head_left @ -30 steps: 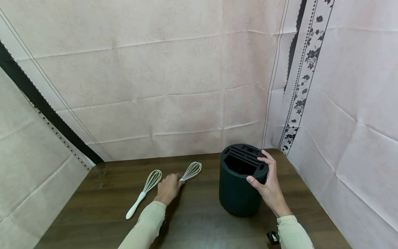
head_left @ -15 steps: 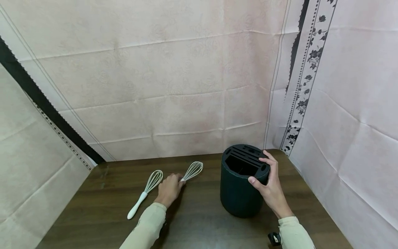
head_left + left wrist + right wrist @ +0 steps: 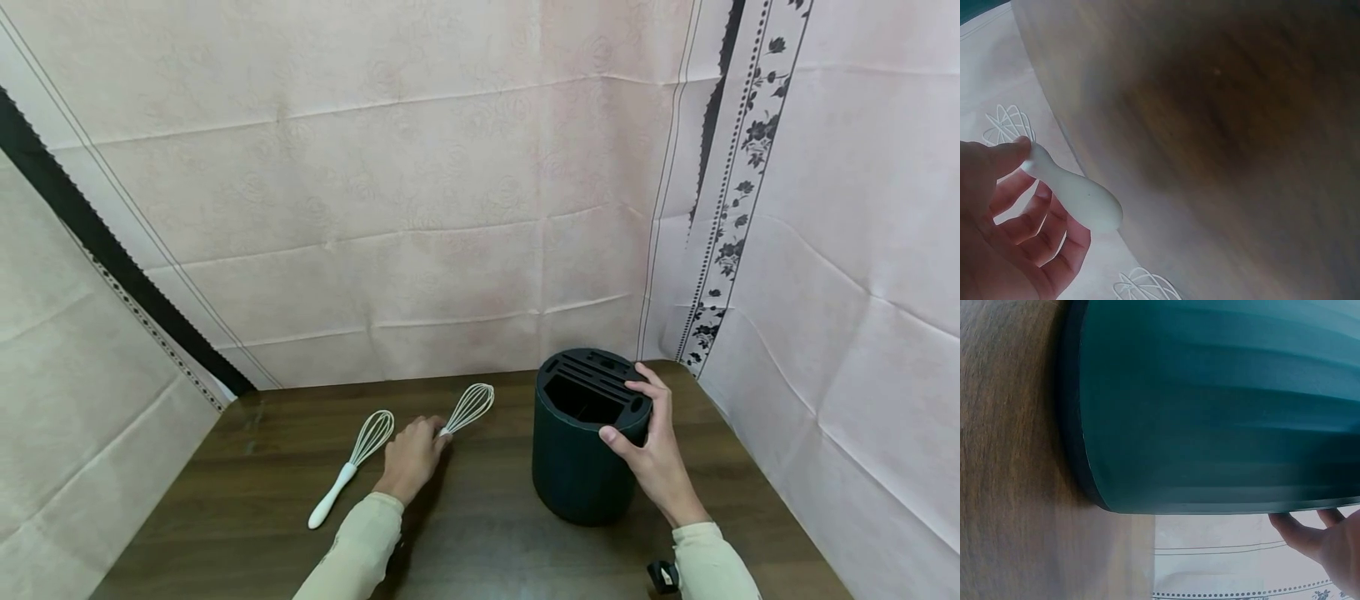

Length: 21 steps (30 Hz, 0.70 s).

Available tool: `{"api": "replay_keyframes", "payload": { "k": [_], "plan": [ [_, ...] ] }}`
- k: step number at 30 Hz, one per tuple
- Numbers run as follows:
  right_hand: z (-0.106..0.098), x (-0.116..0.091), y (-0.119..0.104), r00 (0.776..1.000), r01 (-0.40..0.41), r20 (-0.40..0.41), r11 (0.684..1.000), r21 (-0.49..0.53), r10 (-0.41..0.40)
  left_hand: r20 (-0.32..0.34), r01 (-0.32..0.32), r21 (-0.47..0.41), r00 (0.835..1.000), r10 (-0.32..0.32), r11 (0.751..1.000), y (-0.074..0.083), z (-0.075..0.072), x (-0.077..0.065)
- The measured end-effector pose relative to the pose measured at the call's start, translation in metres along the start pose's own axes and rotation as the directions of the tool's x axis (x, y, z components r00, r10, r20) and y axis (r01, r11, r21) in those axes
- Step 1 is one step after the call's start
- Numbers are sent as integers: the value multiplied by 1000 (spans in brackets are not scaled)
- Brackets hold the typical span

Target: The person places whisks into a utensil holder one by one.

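My left hand (image 3: 411, 457) pinches a whisk (image 3: 471, 407) near the top of its white handle, its wire loops pointing away to the upper right. In the left wrist view the thumb presses the handle (image 3: 1085, 195) against the curled fingers. A second whisk (image 3: 332, 495) with a white handle lies on the table left of that hand. My right hand (image 3: 657, 454) grips the rim of a dark green round utensil holder (image 3: 581, 475), thumb in front and fingers at the far side. The holder stands upright; its black lid has slots and one large rectangular opening.
The brown wooden table (image 3: 480, 542) carries these things. Behind it hangs a pale cloth (image 3: 420, 183), with more cloth (image 3: 847, 275) on the right side. The holder stands near the table's back right corner.
The left hand has shifted slightly, and the held whisk's wire end has tilted a little up and to the right. The right hand and the holder look the same.
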State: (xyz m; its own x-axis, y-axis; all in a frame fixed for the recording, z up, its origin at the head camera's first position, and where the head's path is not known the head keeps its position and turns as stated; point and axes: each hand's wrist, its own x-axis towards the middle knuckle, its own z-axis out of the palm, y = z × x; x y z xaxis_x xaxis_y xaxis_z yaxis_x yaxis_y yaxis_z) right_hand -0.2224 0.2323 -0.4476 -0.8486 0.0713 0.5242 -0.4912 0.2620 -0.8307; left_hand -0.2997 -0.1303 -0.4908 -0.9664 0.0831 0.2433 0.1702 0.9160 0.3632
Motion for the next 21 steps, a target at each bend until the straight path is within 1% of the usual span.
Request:
{"api": "replay_keyframes", "payload": {
  "k": [10, 16, 21],
  "plan": [
    [2, 0, 1, 1000, 2, -1, 1000, 4, -2, -13, 11, -11, 1000, -11, 1000, 4, -5, -4],
    [0, 0, 0, 1000, 0, -6, 1000, 13, 0, -24, -13, -33, 1000, 12, 999, 9, -5, -5],
    [-1, 0, 0, 1000, 9, -2, 1000, 7, -9, -34, -8, -45, 999, 6, 999, 14, -4, -6]
  ]
}}
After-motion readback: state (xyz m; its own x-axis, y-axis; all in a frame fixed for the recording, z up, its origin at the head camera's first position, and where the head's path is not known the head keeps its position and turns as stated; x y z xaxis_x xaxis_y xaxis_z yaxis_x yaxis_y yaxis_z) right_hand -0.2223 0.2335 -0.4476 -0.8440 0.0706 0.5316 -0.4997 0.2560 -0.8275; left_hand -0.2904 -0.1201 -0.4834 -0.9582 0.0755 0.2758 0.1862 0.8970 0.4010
